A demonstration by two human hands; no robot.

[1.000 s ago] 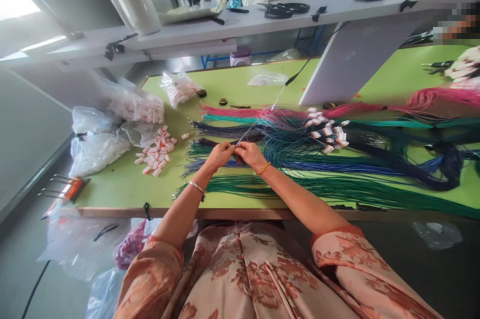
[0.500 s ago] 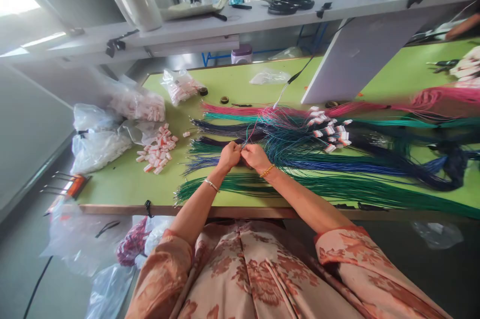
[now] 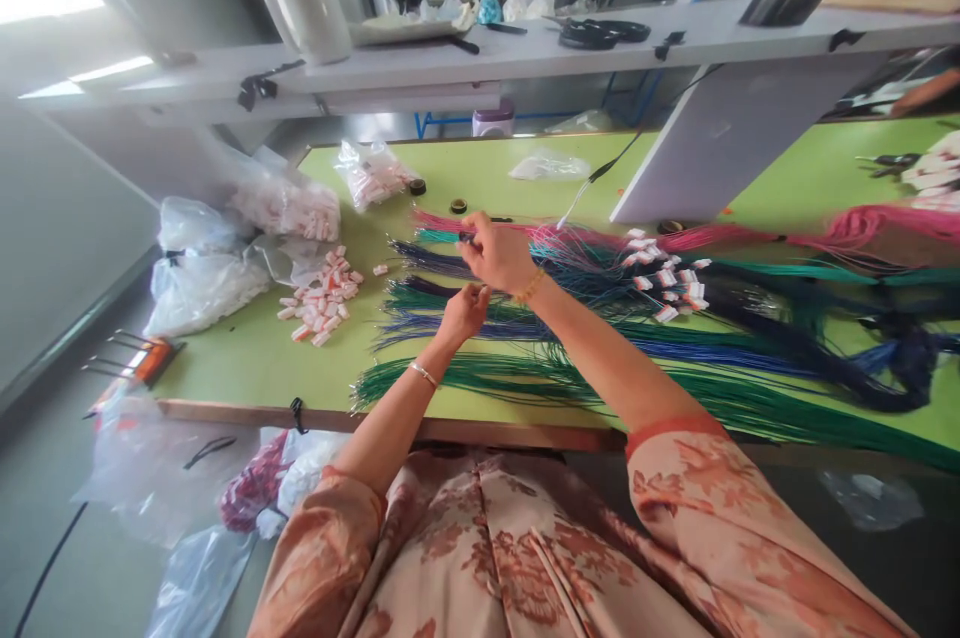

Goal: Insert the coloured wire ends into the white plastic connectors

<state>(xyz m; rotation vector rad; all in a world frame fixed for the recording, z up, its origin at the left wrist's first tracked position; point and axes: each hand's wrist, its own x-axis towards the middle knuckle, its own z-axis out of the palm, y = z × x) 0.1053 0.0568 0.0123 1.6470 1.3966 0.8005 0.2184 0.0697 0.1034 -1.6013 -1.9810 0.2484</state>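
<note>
My left hand is closed in a pinch above the dark and blue wires. What lies between its fingertips is too small to make out. Just beyond it, my right hand is over the wire ends with curled fingers, and a small dark thing shows at its fingertips. Around the hands lie pink wires, blue wires and green wires, in bundles running left to right. To the right, white-and-orange connectors sit on the ends of some wires.
Loose connectors are piled on the left, near filled plastic bags. Black tape rolls lie behind the wires. Scissors rest on the raised shelf. An orange pronged holder stands at the left edge.
My hands were together over the wires; now they are apart. The right hand has moved up and left, past the left hand, towards the pink and teal wire ends.
</note>
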